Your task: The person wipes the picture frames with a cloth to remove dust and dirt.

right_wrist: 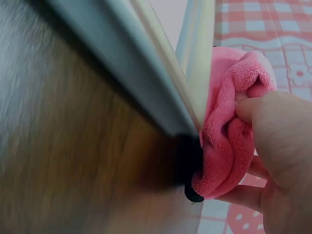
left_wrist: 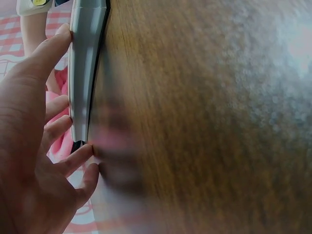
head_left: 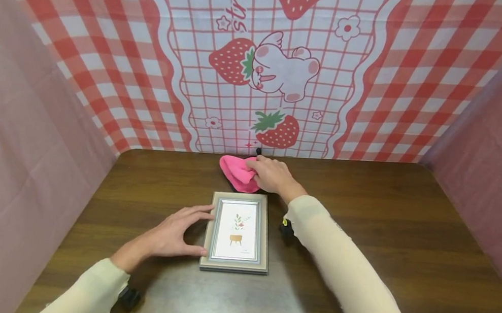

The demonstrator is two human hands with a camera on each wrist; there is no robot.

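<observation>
A picture frame (head_left: pixel 264 244) with a pale border lies flat on the table, its print of a potted plant facing up. My left hand (head_left: pixel 174 235) rests along its left side, thumb and fingertips spread and touching the edge. In the left wrist view, the fingers (left_wrist: pixel 58 105) lie along the frame's side (left_wrist: pixel 85 63). Beyond the far end of the frame, my right hand (head_left: pixel 272 175) pinches a folded pink fluffy cloth (head_left: pixel 236 171). The right wrist view shows the thumb pressed into the folds of the cloth (right_wrist: pixel 229 131). Something black (right_wrist: pixel 187 161) shows under the cloth, mostly hidden.
The brown wooden table (head_left: pixel 408 234) ends at a red-and-white checked curtain (head_left: pixel 400 90) with strawberries. Pink cloth walls (head_left: pixel 17 152) stand on both sides. A small black object (head_left: pixel 258 151) sits at the table's back edge, behind the right hand.
</observation>
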